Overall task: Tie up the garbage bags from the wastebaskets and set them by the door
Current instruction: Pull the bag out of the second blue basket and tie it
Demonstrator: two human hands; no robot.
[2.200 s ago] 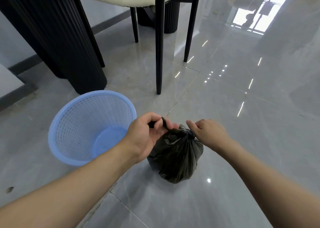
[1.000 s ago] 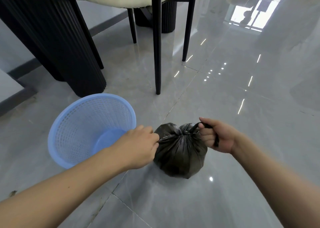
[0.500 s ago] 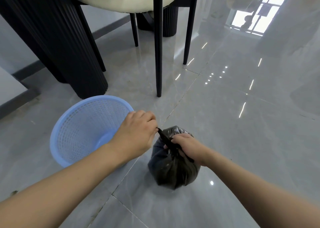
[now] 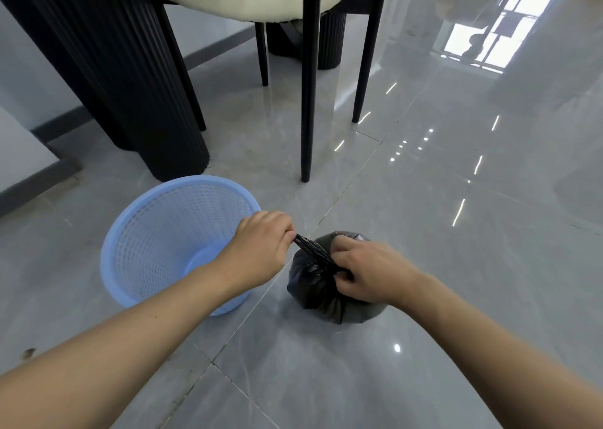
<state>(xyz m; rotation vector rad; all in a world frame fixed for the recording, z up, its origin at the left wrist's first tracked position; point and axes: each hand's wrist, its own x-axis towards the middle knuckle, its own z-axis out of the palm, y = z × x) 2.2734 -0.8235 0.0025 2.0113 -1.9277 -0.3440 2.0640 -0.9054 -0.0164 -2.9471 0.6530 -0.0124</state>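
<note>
One black garbage bag [image 4: 326, 293] sits on the glossy grey tile floor [image 4: 456, 233], just right of one blue mesh wastebasket [image 4: 163, 233]. The left hand [image 4: 261, 249] has its grip clenched on a twisted strip of the bag's neck, pulled taut, while the right hand [image 4: 368, 273] pinches the gathered neck. Behind stand one cream-seated chair [image 4: 306, 70] and two fluted black counter legs [image 4: 130, 86].
</note>
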